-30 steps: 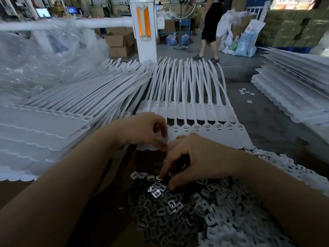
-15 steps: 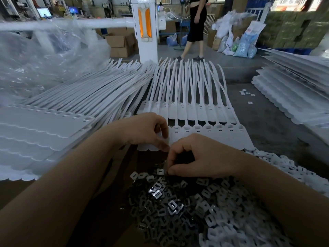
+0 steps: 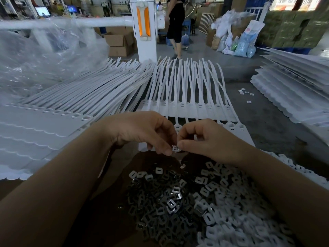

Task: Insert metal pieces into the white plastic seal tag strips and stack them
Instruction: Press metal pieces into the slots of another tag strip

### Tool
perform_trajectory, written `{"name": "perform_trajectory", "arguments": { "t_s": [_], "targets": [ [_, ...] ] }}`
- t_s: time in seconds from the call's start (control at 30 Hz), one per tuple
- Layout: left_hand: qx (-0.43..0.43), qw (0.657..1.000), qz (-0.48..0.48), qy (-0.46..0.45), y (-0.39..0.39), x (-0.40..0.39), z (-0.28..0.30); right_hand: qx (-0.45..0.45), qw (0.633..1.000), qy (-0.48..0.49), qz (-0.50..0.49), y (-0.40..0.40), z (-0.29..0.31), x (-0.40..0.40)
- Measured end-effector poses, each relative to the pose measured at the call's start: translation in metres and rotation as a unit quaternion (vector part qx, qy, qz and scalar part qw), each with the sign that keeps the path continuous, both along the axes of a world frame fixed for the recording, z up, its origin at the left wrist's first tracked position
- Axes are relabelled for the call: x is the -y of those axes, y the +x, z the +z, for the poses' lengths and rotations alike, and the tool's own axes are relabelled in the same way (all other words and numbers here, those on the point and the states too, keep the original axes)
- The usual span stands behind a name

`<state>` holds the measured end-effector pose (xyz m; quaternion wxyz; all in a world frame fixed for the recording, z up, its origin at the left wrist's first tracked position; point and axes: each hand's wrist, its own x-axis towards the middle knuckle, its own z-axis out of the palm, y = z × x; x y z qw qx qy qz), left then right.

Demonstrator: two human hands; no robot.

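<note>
A heap of small metal pieces [image 3: 165, 200] and white plastic caps [image 3: 231, 220] lies in front of me. Just above it my left hand [image 3: 142, 131] and my right hand [image 3: 206, 139] meet, fingertips together, both pinching one small piece [image 3: 175, 149] between them. Behind the hands a sheet of white seal tag strips [image 3: 192, 97] lies flat, its tag heads toward me. A tall stack of strip sheets [image 3: 44, 125] sits at the left.
Another stack of strip sheets [image 3: 293, 90] lies at the right. Clear plastic wrap [image 3: 41, 56] is piled at the far left. A white post [image 3: 144, 29] stands behind the strips, and a person [image 3: 175, 25] walks past it. A few loose pieces [image 3: 245, 93] lie on the grey surface.
My right hand has lifted out of the heap with a piece and come up to the left hand's fingertips. The person in the background has walked left.
</note>
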<state>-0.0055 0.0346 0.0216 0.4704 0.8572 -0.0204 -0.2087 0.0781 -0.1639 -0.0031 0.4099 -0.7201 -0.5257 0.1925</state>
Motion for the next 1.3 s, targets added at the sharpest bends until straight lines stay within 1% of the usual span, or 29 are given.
{"name": "perform_trajectory", "arguments": {
  "t_s": [0.1,0.23,0.37,0.47,0.67,0.8,0.9,0.97,1.07,1.13,1.3],
  "targets": [
    [-0.024,0.999,0.007,-0.034,0.000,0.001,0.000,0.011,1.000,0.022,-0.014,-0.001,-0.001,-0.001],
    [-0.020,0.995,0.053,-0.080,0.000,0.000,0.000,0.026,0.996,0.054,-0.059,0.004,-0.005,-0.004],
    [-0.008,0.991,0.104,-0.085,0.000,0.003,-0.001,0.044,0.992,0.069,-0.100,0.008,-0.011,-0.005],
    [-0.015,0.989,0.126,-0.077,0.002,0.006,-0.003,0.063,0.990,0.072,-0.100,0.008,-0.013,-0.006],
    [-0.025,0.982,0.168,-0.079,0.004,0.004,-0.006,0.128,0.983,0.101,-0.089,0.010,-0.014,-0.004],
    [-0.016,0.982,0.172,-0.075,0.003,0.002,-0.007,0.218,0.966,0.084,-0.111,0.010,-0.017,-0.005],
    [-0.014,0.982,0.168,-0.079,0.003,0.004,-0.006,0.238,0.960,0.084,-0.120,0.009,-0.018,-0.005],
    [-0.010,0.983,0.163,-0.085,0.002,0.004,-0.005,0.203,0.967,0.091,-0.124,0.007,-0.017,-0.005],
    [0.023,0.982,0.165,-0.091,0.003,0.004,-0.006,0.095,0.978,0.114,-0.144,0.007,-0.012,-0.004],
    [0.051,0.979,0.174,-0.097,0.003,0.006,-0.006,0.047,0.980,0.115,-0.154,0.008,-0.009,-0.004],
    [0.097,0.977,0.178,-0.071,0.004,0.011,-0.004,-0.018,0.980,0.121,-0.156,0.010,-0.008,-0.005]
  ]
}}
